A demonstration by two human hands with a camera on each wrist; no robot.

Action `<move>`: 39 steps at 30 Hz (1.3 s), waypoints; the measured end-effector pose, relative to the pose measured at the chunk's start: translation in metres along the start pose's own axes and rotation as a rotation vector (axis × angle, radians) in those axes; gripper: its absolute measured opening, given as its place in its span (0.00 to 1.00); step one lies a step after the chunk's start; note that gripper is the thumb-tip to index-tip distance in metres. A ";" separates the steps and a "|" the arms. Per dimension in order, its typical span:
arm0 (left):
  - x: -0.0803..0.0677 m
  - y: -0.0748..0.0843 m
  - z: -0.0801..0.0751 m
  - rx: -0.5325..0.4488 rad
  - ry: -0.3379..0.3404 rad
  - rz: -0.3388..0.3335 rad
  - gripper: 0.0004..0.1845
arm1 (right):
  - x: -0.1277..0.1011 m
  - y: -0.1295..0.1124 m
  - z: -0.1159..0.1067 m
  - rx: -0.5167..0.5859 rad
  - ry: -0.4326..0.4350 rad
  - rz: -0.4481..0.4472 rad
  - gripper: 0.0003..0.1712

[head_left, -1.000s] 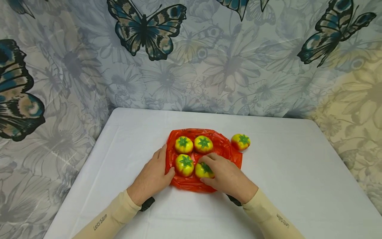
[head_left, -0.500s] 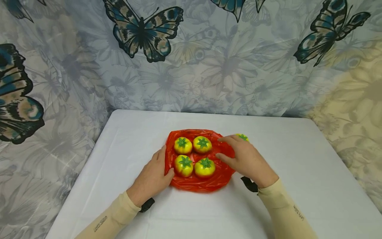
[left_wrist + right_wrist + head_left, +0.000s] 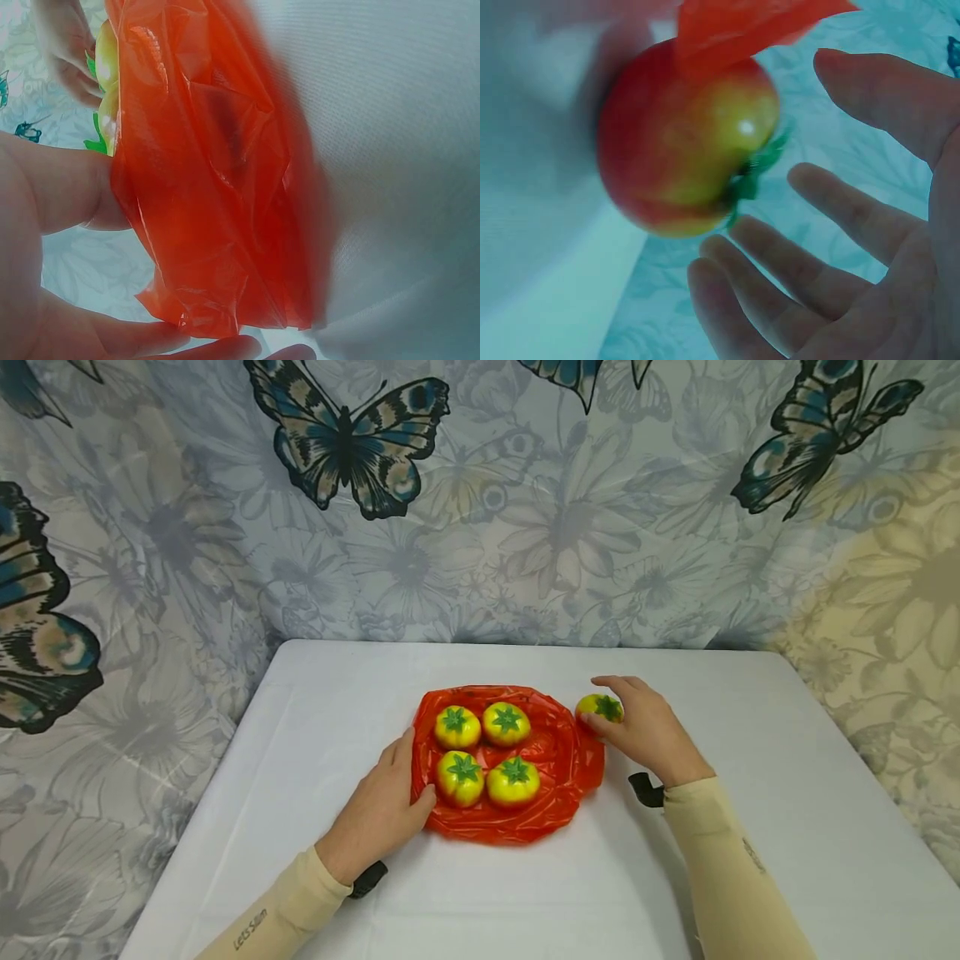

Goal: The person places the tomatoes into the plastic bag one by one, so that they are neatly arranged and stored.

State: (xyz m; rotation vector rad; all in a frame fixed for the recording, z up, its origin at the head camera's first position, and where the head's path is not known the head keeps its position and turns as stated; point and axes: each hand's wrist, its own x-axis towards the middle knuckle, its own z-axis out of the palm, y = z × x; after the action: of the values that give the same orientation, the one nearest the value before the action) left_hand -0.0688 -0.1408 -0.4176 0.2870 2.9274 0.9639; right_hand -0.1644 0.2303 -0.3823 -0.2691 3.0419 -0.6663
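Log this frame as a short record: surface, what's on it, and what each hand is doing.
surface: white table
bag: red plastic bag lying flat
on bag: four yellow-red toy tomatoes, two rows of two
off bag: fifth tomato, just right of the bag
left hand: thumb pressing the bag's left edge
right hand: fingers spread around the fifth tomato, grip not plainly closed
backdrop: butterfly cloth

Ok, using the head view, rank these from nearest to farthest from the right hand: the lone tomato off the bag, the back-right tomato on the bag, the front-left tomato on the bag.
1. Lone tomato: at the right hand's fingertips, right of the red bag.
2. Back-right tomato: on the bag, far side.
3. Front-left tomato: on the bag, beside the left hand.
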 end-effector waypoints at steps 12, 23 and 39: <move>0.001 -0.003 0.001 -0.004 -0.006 -0.003 0.48 | 0.007 0.013 0.016 0.007 -0.037 0.022 0.32; 0.001 -0.002 0.000 -0.011 -0.008 -0.003 0.48 | 0.005 0.009 0.004 -0.008 -0.023 0.049 0.35; 0.002 0.000 0.001 -0.011 -0.008 -0.004 0.48 | -0.013 -0.021 -0.014 0.021 0.028 -0.043 0.33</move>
State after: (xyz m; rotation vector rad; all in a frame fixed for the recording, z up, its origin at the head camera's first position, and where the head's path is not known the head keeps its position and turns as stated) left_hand -0.0702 -0.1400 -0.4185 0.2834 2.9132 0.9749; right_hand -0.1492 0.2196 -0.3612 -0.3281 3.0617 -0.7093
